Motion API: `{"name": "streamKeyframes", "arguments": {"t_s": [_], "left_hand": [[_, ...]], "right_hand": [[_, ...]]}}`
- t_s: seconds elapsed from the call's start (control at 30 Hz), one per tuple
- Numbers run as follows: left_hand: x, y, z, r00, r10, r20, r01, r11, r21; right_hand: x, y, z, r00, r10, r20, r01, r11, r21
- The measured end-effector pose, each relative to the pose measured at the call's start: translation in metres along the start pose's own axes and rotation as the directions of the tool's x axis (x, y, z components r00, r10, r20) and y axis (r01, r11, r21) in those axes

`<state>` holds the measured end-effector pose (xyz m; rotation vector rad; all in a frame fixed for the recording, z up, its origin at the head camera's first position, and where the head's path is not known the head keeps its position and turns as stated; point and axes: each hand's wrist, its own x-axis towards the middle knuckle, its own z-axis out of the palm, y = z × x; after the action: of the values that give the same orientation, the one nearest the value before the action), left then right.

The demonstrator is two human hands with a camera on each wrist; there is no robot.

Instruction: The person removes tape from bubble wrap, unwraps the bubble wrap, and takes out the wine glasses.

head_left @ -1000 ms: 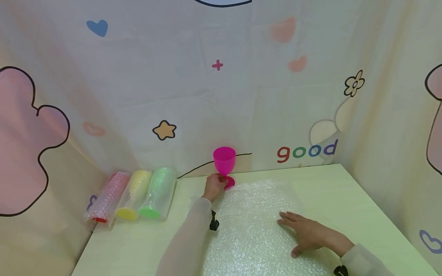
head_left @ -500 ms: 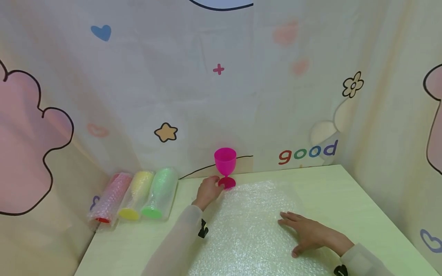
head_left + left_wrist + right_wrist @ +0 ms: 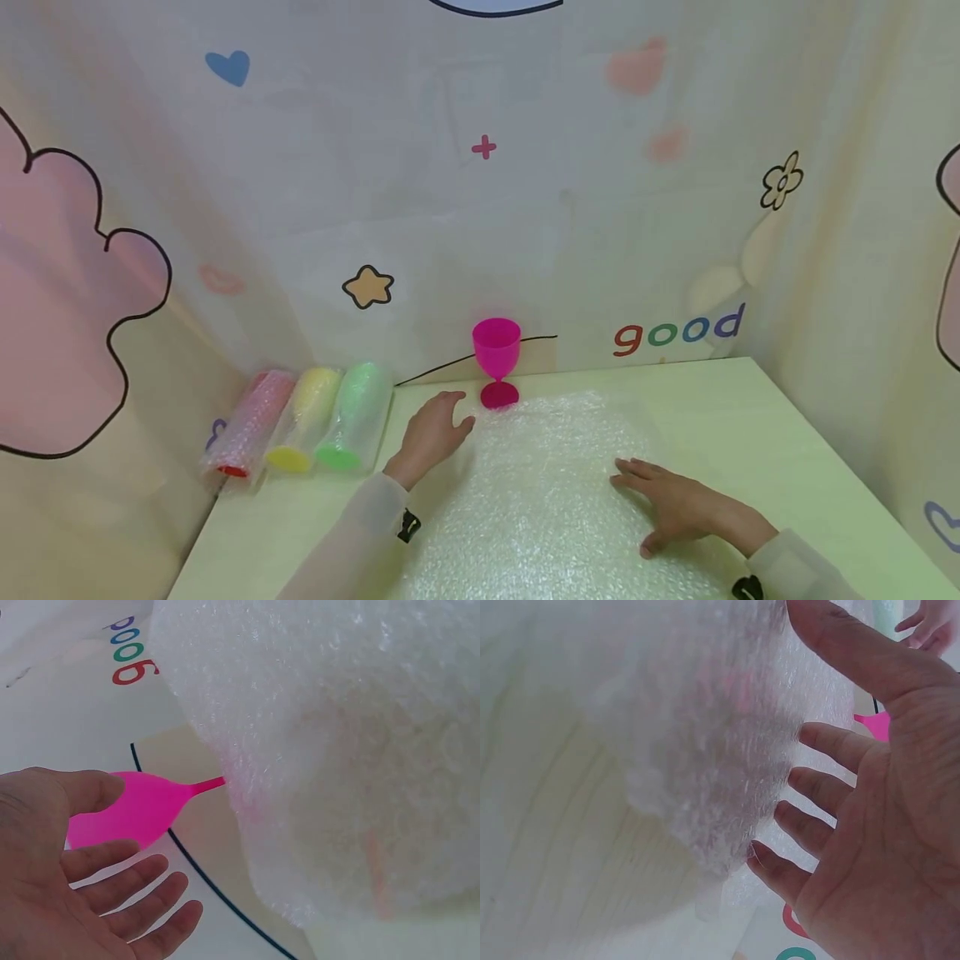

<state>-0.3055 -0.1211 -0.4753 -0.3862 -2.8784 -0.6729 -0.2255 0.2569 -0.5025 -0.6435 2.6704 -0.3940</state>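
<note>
A bright pink plastic goblet point(image 3: 497, 346) stands upright at the back of the table, by the far edge of a bubble wrap sheet point(image 3: 547, 500). Just left of its base is my left hand point(image 3: 431, 437), apart from it, thumb and fingers spread and holding nothing. In the left wrist view the goblet point(image 3: 150, 806) shows partly behind that hand point(image 3: 97, 870). My right hand point(image 3: 682, 504) rests its fingertips on the right part of the sheet. The right wrist view shows those fingers point(image 3: 810, 832) straight against the bubble wrap point(image 3: 705, 750).
Three bubble-wrapped items lie side by side at the back left: one red point(image 3: 251, 425), one yellow point(image 3: 306, 417), one green point(image 3: 356, 412). A printed cloth backdrop point(image 3: 420, 208) rises behind the pale table point(image 3: 787, 467).
My left hand has let go of the goblet's base and drawn back to the left with its fingers spreading. The goblet stays standing. My right hand keeps its place on the sheet.
</note>
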Motion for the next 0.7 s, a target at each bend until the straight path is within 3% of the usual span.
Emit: {"name": "streamKeyframes", "arguments": {"t_s": [0.2,0.47,0.7], "left_hand": [[-0.012,-0.006,-0.016,0.997,0.03,-0.071,-0.027,0.999,0.045],[-0.016,-0.038,-0.039,0.98,0.009,-0.2,0.005,0.998,0.07],[-0.021,-0.069,-0.053,0.977,-0.02,-0.211,0.047,0.991,0.127]], "right_hand": [[0.0,0.001,0.001,1.0,0.002,-0.003,-0.001,1.0,0.017],[-0.001,0.0,0.001,1.0,0.006,-0.003,-0.006,1.0,0.014],[0.0,0.003,0.001,1.0,0.006,-0.002,-0.006,1.0,0.017]]}}
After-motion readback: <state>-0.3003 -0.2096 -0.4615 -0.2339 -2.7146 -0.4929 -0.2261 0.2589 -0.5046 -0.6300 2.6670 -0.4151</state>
